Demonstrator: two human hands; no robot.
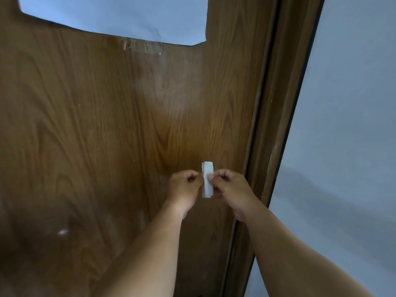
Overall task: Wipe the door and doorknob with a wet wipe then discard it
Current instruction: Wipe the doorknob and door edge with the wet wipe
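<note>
Hands at the folded wet wipe (207, 179), held upright in front of the wooden door (107, 129): the left hand (184, 190) and right hand (230, 189) each pinch one long edge of the white strip between thumb and fingertips, other fingers curled. Both grips are shallow (only the margins are held), so pulling the layers apart too sharply could tear the damp sheet or slip it free to fall. No doorknob is visible, so its wiping could be missed. Old tape residue (141, 47) below the paper sheet (120, 16) may snag the wipe.
</note>
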